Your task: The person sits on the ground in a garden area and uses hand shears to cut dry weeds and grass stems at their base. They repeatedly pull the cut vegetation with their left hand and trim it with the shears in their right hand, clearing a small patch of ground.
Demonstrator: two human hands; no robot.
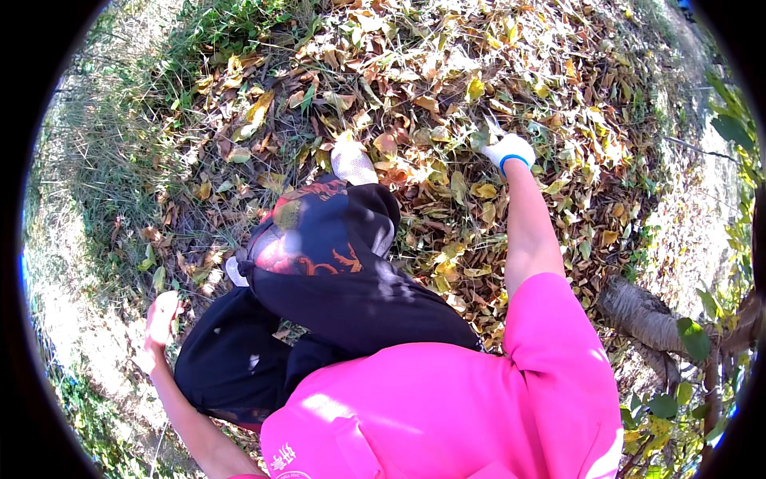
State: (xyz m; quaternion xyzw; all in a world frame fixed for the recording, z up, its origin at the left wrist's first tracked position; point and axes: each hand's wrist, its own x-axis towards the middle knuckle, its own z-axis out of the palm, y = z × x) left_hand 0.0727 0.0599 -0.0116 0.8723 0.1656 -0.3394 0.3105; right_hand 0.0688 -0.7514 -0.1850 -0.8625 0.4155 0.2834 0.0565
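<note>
My right hand, in a white glove with a blue cuff, reaches out over fallen leaves. A pale, pointed thing shows at its fingertips; whether it is a tool or a leaf I cannot tell, nor how the fingers close on it. On the other side my left hand, bare, hangs low beside my bent leg in dark trousers, over sunlit ground. Nothing shows in it, and its fingers look partly spread. A light shoe rests among the leaves in front of my knee.
A tree trunk with leafy branches stands close on the right. Dry grass covers the ground at the left, with green weeds at the upper left. A thin twig juts in at the upper right.
</note>
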